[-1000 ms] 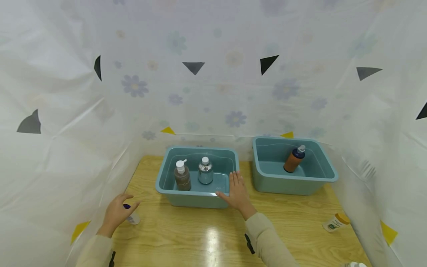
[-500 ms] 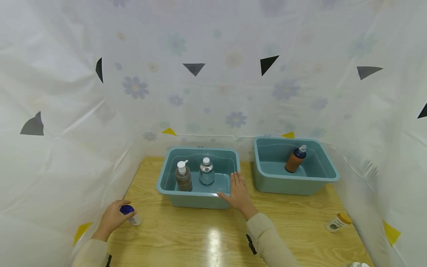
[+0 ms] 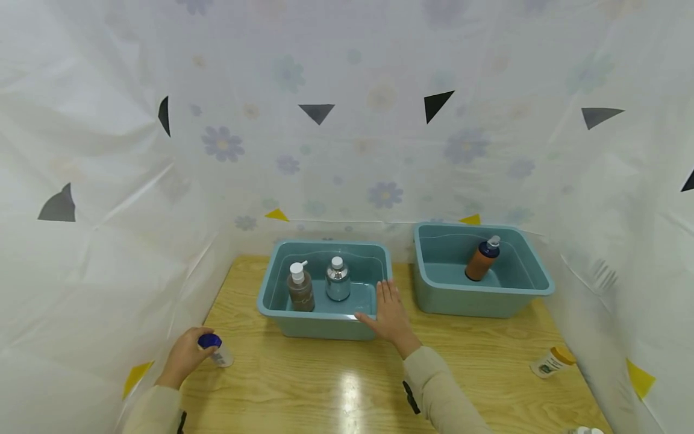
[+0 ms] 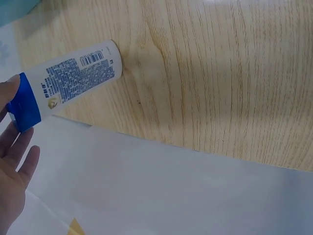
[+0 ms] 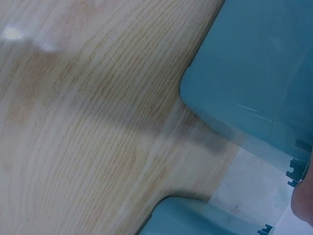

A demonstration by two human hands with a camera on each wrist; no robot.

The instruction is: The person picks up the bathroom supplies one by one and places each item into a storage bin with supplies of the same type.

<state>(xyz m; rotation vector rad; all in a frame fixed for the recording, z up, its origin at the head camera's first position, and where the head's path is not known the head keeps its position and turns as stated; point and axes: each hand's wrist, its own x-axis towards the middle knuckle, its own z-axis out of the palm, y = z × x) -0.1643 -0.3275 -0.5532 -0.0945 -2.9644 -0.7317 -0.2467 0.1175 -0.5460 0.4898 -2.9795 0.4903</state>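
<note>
At the table's left edge my left hand [image 3: 187,356] pinches the blue cap of a white bottle [image 3: 222,357] between thumb and fingers. In the left wrist view the bottle [image 4: 80,73] shows a printed label and a barcode, its base at the wood. My right hand [image 3: 391,316] lies with straight, spread fingers on the near right corner of the left teal bin [image 3: 320,326]. Inside that bin stand a brown pump bottle [image 3: 301,295] and a clear, silver-shouldered bottle [image 3: 338,284] with a white cap.
A second teal bin [image 3: 466,299], right of the first, holds an orange-brown bottle [image 3: 480,263] with a dark top. A white bottle with an orange cap [image 3: 552,362] is near the table's right edge. White caps [image 3: 588,431] show at the bottom right. Patterned plastic sheeting [image 3: 347,150] surrounds the table.
My left hand has closed around the blue cap, which its fingers partly hid a second ago. The right hand stays on the bin's corner. The whole view has shifted slightly.
</note>
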